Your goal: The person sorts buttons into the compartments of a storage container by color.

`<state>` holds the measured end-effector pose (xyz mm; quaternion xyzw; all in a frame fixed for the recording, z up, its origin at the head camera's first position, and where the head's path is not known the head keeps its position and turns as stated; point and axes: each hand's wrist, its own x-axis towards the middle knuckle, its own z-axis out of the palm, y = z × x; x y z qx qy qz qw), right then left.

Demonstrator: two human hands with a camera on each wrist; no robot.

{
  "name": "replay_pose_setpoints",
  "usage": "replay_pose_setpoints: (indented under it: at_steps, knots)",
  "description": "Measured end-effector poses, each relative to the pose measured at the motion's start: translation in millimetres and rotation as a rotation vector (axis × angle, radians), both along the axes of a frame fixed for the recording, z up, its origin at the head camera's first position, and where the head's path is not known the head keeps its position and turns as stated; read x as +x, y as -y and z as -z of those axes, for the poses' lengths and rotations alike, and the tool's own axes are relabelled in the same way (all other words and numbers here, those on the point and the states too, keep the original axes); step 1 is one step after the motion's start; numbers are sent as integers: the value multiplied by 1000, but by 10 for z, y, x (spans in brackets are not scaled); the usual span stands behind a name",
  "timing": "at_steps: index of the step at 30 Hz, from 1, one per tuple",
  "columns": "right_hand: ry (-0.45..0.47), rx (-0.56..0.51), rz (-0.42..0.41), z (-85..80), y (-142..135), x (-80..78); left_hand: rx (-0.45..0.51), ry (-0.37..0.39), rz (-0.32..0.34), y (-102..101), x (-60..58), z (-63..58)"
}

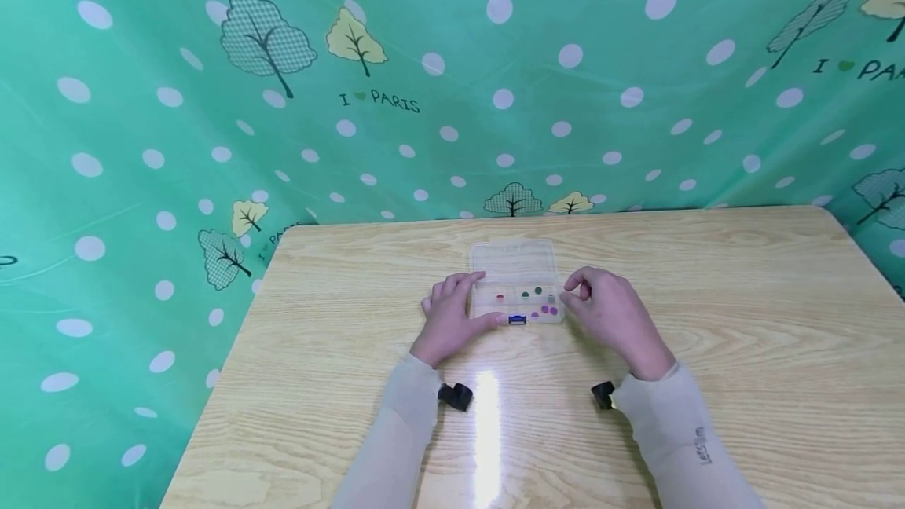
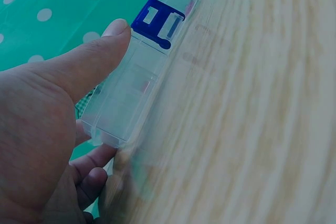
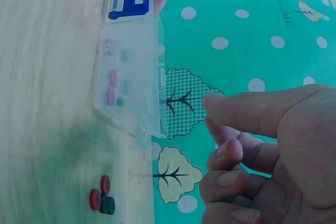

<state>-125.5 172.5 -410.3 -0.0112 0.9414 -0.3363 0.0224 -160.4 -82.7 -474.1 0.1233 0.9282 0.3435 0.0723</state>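
Note:
A clear plastic compartment box (image 1: 488,309) lies on the table with its lid (image 1: 514,261) folded back and a blue latch (image 1: 518,320) at the front. Inside are a red button (image 1: 500,298), several green buttons (image 1: 538,290) and several purple buttons (image 1: 545,309). My left hand (image 1: 452,316) grips the box's left end, thumb along the front beside the latch. At the right end hovers my right hand (image 1: 610,309), thumb and index tips close together. Whether anything small sits between those tips is hidden. In the right wrist view, that hand (image 3: 257,150) has its other fingers curled.
Loose red buttons (image 3: 95,199) and dark green buttons (image 3: 107,204) lie on the table beyond the box's right end, seen in the right wrist view. A wooden table (image 1: 339,281) carries everything. Behind it hangs a green dotted curtain (image 1: 396,171). Black camera mounts (image 1: 456,397) sit at both wrists.

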Motion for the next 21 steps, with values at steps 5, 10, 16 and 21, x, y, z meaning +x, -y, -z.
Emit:
replay_pose_setpoints:
  at_steps: [5,10,16,21]
  knots:
    - [-5,-11,-2,14,-36,8,8,5,1,-3,3,-9]
    - [-5,-18,3,29,-69,10,12,5,0,-4,2,-17]
    - [11,-11,29,45,-109,4,17,4,4,-6,5,-22]
    - [33,-18,36,57,-136,-2,10,3,1,0,5,-15]
